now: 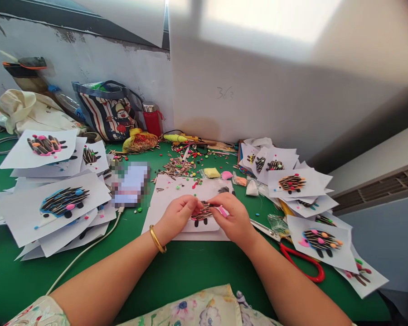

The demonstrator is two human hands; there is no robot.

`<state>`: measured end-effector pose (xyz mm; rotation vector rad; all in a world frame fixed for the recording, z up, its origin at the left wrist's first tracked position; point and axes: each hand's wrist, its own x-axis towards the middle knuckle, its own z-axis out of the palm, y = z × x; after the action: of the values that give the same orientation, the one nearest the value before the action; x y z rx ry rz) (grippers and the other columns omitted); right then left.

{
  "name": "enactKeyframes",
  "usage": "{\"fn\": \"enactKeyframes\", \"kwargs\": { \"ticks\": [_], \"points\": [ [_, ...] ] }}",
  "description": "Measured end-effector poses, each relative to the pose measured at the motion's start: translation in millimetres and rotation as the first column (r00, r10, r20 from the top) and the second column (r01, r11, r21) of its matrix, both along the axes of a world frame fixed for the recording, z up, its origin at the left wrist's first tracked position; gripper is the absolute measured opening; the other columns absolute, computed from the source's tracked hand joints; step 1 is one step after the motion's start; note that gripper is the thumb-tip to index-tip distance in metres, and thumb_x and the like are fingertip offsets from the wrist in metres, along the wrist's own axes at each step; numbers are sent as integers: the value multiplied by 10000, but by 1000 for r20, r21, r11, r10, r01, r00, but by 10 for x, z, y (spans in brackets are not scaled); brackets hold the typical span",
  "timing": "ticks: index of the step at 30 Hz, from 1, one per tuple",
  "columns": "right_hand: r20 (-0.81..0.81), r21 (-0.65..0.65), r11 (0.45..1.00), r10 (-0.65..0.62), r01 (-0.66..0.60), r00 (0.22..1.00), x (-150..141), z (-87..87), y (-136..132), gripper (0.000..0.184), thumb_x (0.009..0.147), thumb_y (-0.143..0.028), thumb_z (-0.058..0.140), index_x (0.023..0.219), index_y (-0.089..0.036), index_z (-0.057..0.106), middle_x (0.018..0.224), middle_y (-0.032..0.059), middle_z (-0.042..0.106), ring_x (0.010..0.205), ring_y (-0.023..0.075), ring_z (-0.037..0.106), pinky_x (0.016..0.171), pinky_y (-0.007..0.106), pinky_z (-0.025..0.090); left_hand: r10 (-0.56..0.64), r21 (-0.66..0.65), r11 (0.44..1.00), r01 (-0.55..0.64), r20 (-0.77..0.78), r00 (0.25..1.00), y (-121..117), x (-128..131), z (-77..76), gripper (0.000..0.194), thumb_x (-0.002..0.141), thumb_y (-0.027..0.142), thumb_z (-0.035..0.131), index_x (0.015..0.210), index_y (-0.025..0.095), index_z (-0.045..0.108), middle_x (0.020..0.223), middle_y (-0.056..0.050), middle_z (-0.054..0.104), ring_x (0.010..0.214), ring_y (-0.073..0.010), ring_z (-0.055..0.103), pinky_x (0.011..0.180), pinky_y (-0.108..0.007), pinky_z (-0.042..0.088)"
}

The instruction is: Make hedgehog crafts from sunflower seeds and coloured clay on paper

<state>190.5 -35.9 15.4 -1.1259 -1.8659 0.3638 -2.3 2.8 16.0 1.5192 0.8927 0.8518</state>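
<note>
Both my hands meet over a white sheet (177,192) at the middle of the green table (190,267). On the sheet lies a hedgehog figure (204,213) made of pink clay and striped sunflower seeds. My left hand (177,215), with a gold bangle at the wrist, has its fingers curled against the figure's left side. My right hand (234,217) pinches at the figure's right side, with a bit of pink clay (222,211) by its fingers. A heap of loose sunflower seeds (177,168) lies just behind the sheet.
Stacks of finished hedgehog sheets lie at the left (59,203) and the right (319,240). Red-handled scissors (302,260) lie by my right forearm. A white cable (88,246), a striped bag (107,111), a red flask (152,118) and clay lumps (211,172) stand farther back.
</note>
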Motion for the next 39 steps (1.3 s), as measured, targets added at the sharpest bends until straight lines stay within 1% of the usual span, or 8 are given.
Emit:
{"fn": "enactKeyframes", "kwargs": {
  "ticks": [3,5,7,10,16,27,34,39],
  "points": [
    [37,-124,987,-102,106,994,82,-82,86,187,873,-168,585,1038,-232,646,911,24,683,847,181,630,788,339,505,151,121,983,-138,-114,982,81,-33,-50,441,930,539,444,842,172,672,819,-59,670,805,-208,613,755,-317,474],
    [110,-207,970,-105,126,988,116,-142,135,164,862,-163,604,1004,-227,654,894,16,685,834,182,628,771,335,496,213,214,962,-168,-206,955,133,-51,-93,377,945,468,441,879,181,675,879,-63,683,872,-220,617,814,-331,465],
    [204,-237,965,-66,115,977,133,-192,172,119,853,-165,638,944,-228,683,903,18,679,866,189,620,788,342,483,229,269,951,-151,-287,930,170,-59,-134,345,951,424,434,915,188,682,934,-68,693,927,-232,618,851,-344,460],
    [331,-203,969,-65,139,941,140,-243,206,111,821,-178,706,905,-246,732,896,25,648,887,199,595,791,351,460,224,308,945,-107,-378,898,192,-59,-180,329,951,387,428,977,194,693,1016,-79,704,990,-248,618,892,-364,457],
    [404,-162,972,-95,173,910,133,-302,231,118,808,-187,739,881,-276,765,839,19,619,831,184,570,737,329,429,207,293,953,-74,-455,866,191,-64,-223,350,946,365,422,1088,197,695,1137,-96,703,1070,-267,618,947,-382,453],
    [445,-175,969,-82,176,892,98,-346,259,116,821,-202,730,905,-269,772,844,25,645,829,187,578,746,334,433,215,302,951,-61,-510,833,190,-61,-199,367,942,364,413,1071,194,712,1112,-105,716,1043,-273,634,912,-373,460],
    [441,-188,966,-79,178,894,87,-303,240,155,815,-204,733,950,-269,769,846,28,653,819,188,582,732,328,425,207,298,953,-51,-520,828,188,-64,-195,387,952,373,388,1074,182,702,1105,-108,716,1043,-274,634,910,-377,462],
    [453,-181,959,-116,219,884,86,-266,220,59,806,-225,740,857,-248,759,841,26,647,831,184,576,732,310,400,204,287,957,-51,-532,822,188,-62,-203,390,955,371,378,1088,183,693,1121,-100,709,1055,-265,627,924,-379,461]
  ]
}}
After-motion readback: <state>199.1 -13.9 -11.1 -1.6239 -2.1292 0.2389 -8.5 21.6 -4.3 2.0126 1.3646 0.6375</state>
